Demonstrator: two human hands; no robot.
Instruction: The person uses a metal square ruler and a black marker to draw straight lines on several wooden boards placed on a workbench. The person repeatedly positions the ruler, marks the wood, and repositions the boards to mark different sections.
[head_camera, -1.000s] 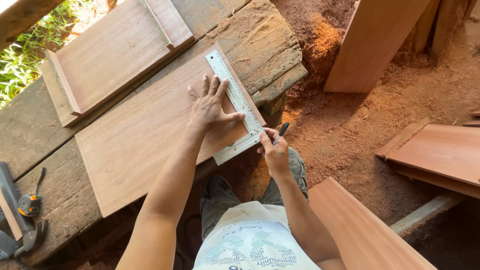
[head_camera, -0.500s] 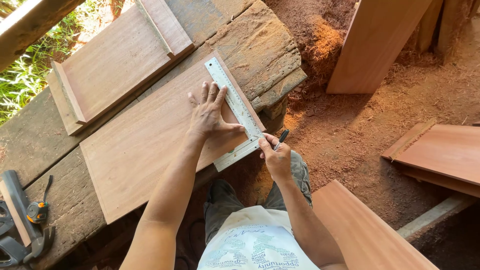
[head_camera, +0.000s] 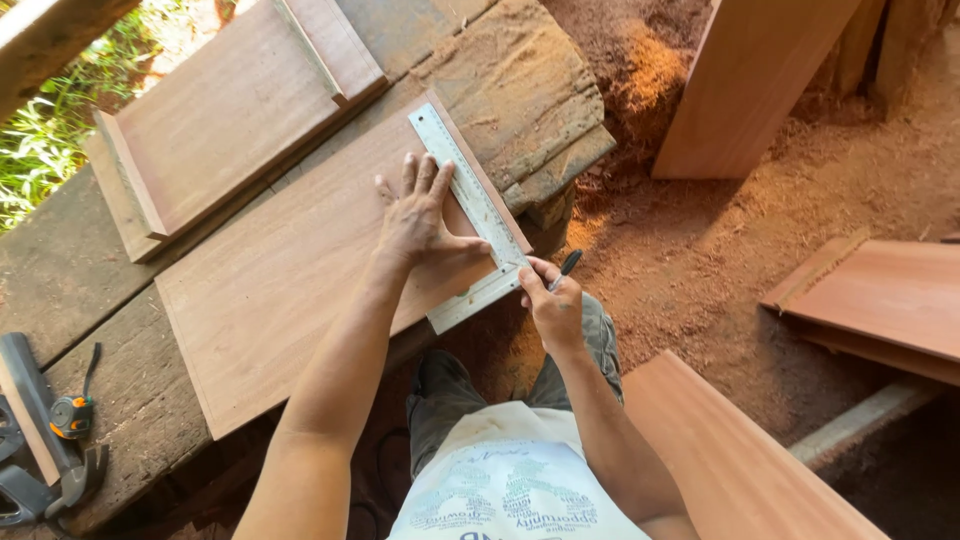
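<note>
Here, reddish flat board (head_camera: 290, 270), steel square (head_camera: 470, 195)

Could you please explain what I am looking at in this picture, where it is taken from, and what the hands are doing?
The picture comes from a camera worn on a person's head, looking down at their own two bare hands; there is no machine. The left hand lies flat, fingers spread, on a reddish wooden board that rests on a rough old workbench. It presses against a metal square ruler set along the board's right end. The right hand is at the ruler's corner and holds a dark pen. Farther up the bench lies a second wooden panel with raised strips. At the bench's left end sits a small orange and black tape measure. Sawdust covers the ground, with more boards lying around.
</note>
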